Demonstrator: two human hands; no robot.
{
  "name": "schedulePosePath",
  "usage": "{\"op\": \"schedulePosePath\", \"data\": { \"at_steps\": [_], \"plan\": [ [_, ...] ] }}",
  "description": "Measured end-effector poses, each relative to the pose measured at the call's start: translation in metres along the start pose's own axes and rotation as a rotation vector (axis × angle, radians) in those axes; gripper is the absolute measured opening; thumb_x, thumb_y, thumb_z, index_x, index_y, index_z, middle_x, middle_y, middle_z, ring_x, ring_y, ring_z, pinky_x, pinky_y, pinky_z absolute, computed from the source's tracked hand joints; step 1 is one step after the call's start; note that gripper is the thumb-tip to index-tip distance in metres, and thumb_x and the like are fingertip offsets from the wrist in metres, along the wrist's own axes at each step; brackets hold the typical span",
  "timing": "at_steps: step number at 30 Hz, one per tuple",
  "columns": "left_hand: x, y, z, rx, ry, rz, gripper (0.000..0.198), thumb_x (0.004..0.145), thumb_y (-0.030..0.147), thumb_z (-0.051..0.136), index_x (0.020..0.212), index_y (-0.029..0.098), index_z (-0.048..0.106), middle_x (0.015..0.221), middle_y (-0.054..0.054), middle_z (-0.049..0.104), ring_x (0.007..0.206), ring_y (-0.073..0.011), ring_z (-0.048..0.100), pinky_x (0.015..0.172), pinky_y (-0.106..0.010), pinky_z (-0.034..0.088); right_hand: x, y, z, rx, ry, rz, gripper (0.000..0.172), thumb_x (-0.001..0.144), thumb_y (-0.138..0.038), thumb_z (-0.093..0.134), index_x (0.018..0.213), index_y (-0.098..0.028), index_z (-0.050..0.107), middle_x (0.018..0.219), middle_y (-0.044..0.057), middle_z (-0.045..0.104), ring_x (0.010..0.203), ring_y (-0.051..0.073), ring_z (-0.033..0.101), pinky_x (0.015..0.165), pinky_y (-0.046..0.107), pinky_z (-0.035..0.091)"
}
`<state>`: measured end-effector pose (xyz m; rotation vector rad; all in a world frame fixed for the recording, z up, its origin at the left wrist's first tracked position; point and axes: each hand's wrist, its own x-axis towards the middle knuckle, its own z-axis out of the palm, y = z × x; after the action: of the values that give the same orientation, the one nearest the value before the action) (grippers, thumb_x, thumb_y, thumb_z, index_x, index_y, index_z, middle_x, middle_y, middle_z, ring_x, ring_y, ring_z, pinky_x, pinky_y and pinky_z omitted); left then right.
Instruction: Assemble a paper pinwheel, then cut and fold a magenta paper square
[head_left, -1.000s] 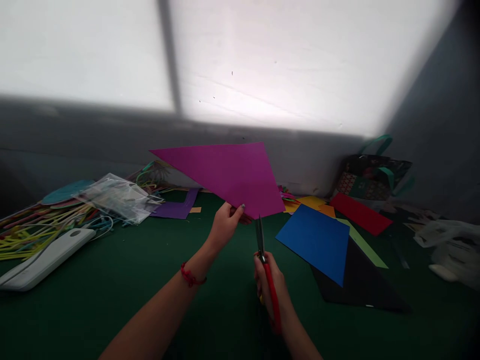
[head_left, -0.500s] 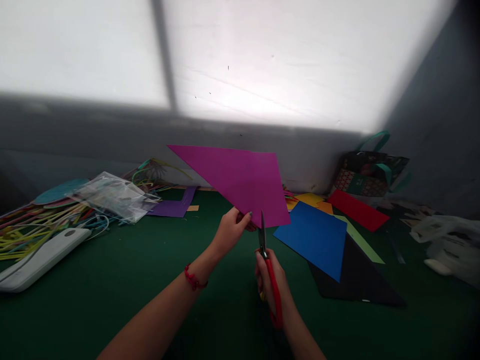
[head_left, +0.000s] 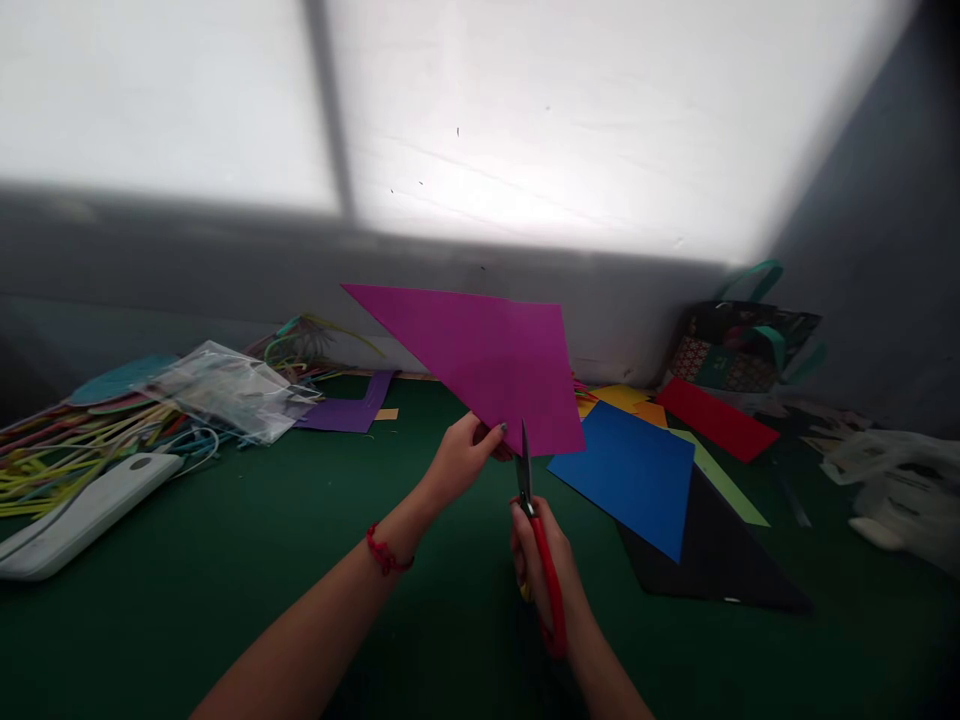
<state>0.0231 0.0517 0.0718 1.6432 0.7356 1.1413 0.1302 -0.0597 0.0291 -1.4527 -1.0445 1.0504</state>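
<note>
My left hand (head_left: 466, 458) pinches the lower edge of a magenta paper sheet (head_left: 487, 355), thumb in front and fingers behind. The sheet stands up above the table, with a long pointed corner toward the upper left. My right hand (head_left: 546, 555) is wrapped round the red handle of a pair of scissors (head_left: 552, 590). Their blades point upward at the sheet's bottom edge, just right of my left fingertips, and one blade lies in front of the paper. How far the paper is cut there I cannot tell.
On the green table (head_left: 315, 560), blue paper (head_left: 637, 475) overlaps a black mat (head_left: 720, 560) at right, near red paper (head_left: 716, 418). Behind stands a patterned bag (head_left: 727, 350). At left are a white glue-gun-like device or power strip (head_left: 82, 520), pipe cleaners (head_left: 45, 470) and purple paper (head_left: 345, 412).
The magenta sheet has shifted slightly to the right and its pointed corner has risen a little. Both hands and the scissors stay nearly in place.
</note>
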Motion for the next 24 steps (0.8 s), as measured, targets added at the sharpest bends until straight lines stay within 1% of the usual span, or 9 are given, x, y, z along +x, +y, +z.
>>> {"op": "schedulePosePath", "data": {
  "at_steps": [3, 9, 15, 20, 24],
  "plan": [
    [0.000, -0.001, 0.000, -0.004, 0.000, -0.001, 0.022, 0.082, 0.037, 0.052, 0.082, 0.015, 0.052, 0.070, -0.003, 0.062, 0.065, -0.0173, 0.063, 0.062, -0.031, 0.052, -0.001, -0.001, 0.000, 0.008, 0.002, 0.005, 0.040, 0.078, -0.057, 0.045, 0.094, -0.022, 0.053, 0.056, -0.004, 0.047, 0.042, 0.010, 0.040, 0.038, 0.022, 0.033],
    [-0.001, 0.004, 0.000, 0.020, 0.018, -0.022, 0.020, 0.081, 0.036, 0.053, 0.077, 0.016, 0.051, 0.068, -0.003, 0.063, 0.064, -0.0177, 0.063, 0.062, -0.031, 0.052, -0.004, -0.002, 0.000, -0.001, 0.014, -0.051, 0.036, 0.078, -0.057, 0.046, 0.081, -0.021, 0.052, 0.054, -0.005, 0.044, 0.042, 0.009, 0.038, 0.038, 0.021, 0.033],
    [-0.001, 0.004, 0.001, 0.020, 0.028, -0.024, 0.020, 0.081, 0.035, 0.054, 0.076, 0.016, 0.051, 0.066, -0.002, 0.063, 0.063, -0.0179, 0.064, 0.061, -0.030, 0.052, -0.004, -0.001, 0.001, -0.017, 0.026, -0.040, 0.036, 0.079, -0.057, 0.045, 0.081, -0.021, 0.052, 0.054, -0.005, 0.044, 0.042, 0.009, 0.038, 0.038, 0.020, 0.033],
    [-0.001, 0.004, 0.000, 0.009, 0.015, -0.018, 0.020, 0.081, 0.036, 0.053, 0.077, 0.016, 0.053, 0.067, -0.003, 0.063, 0.064, -0.0184, 0.064, 0.061, -0.031, 0.052, -0.001, 0.008, -0.002, -0.021, -0.022, -0.042, 0.036, 0.079, -0.057, 0.045, 0.083, -0.022, 0.053, 0.055, -0.005, 0.045, 0.041, 0.009, 0.038, 0.037, 0.021, 0.033],
    [-0.002, 0.004, -0.001, 0.005, 0.000, -0.014, 0.021, 0.081, 0.037, 0.052, 0.078, 0.016, 0.053, 0.068, -0.003, 0.063, 0.064, -0.0183, 0.064, 0.062, -0.031, 0.052, -0.001, 0.009, -0.003, -0.042, -0.017, -0.066, 0.036, 0.079, -0.057, 0.046, 0.083, -0.022, 0.053, 0.052, -0.005, 0.043, 0.038, 0.008, 0.035, 0.035, 0.021, 0.031]
  ]
}}
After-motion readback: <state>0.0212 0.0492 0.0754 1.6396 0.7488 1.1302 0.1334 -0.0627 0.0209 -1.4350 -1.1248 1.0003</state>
